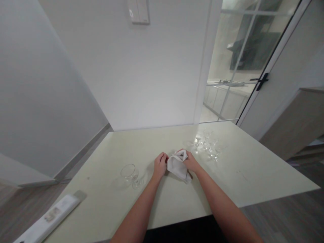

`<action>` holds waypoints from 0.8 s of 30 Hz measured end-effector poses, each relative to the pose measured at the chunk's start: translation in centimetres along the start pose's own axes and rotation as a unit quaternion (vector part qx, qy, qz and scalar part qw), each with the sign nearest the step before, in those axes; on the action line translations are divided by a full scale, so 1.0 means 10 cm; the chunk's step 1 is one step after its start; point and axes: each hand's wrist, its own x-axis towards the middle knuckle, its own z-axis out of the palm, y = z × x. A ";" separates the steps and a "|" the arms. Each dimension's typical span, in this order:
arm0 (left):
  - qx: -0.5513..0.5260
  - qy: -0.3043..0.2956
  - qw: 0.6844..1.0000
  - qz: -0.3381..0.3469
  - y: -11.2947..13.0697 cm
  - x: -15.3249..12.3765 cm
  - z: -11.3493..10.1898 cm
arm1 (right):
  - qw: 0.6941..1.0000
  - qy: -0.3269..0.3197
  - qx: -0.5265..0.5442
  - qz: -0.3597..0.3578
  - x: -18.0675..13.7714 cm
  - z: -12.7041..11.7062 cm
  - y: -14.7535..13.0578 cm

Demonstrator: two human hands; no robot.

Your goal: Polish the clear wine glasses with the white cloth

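Note:
A white cloth [176, 166] hangs bunched over the middle of the table, one corner drooping toward me. My right hand [190, 162] is closed on its right side, with a fold standing up by the fingers. My left hand [160, 164] is closed at the cloth's left edge; what its fingers grip there is hidden. To the left of that hand is a clear stemmed glass [128, 171], its round foot toward my left forearm. Several clear stemmed glasses [206, 144] form a cluster beyond my right hand.
The pale table [243, 182] meets a white wall [141, 84] at the back. A long white box [53, 216] lies at the front left edge. At the right rear is a glazed door [227, 67] with a black handle [262, 81].

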 end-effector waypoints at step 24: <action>-0.112 0.052 0.992 -0.032 -0.03 0.07 0.02 | 0.976 0.104 0.142 0.130 0.00 0.08 0.09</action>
